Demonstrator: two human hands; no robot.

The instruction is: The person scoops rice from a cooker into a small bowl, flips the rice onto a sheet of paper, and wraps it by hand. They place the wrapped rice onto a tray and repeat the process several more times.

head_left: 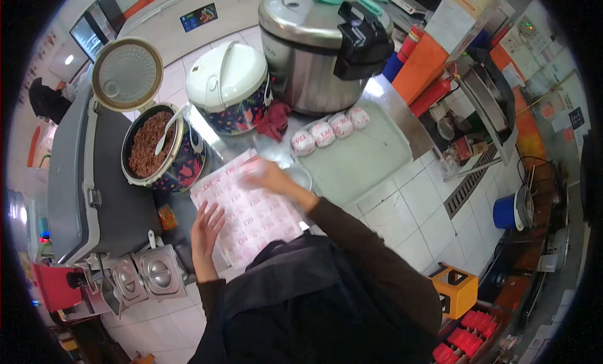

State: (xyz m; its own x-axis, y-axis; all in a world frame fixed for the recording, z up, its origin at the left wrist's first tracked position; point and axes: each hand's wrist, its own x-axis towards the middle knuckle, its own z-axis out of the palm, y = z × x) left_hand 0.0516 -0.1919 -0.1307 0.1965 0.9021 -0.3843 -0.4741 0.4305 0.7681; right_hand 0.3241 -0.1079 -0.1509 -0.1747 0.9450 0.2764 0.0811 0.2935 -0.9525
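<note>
A stack of white paper sheets (254, 216) with red print lies in front of me on the metal counter. At its left edge is my left hand (206, 231), open, fingers spread and holding nothing. Above the far right part of the stack, my right hand (269, 177) is closed around a pale paper-wrapped bundle (251, 174), smeared by motion. A metal bowl (300, 177) is partly hidden behind the right wrist. Several round wrapped parcels (323, 134) in the same printed paper stand in a row on a pale tray (370, 166) to the right.
On the left an open patterned rice cooker (195, 153) holds brown rice (147, 141) and a white paddle (164, 135). Behind stand a closed white-lidded cooker (220, 81), a red cloth (273, 120) and a large steel cooker (301, 69). A grey insulated box (119, 175) is at left.
</note>
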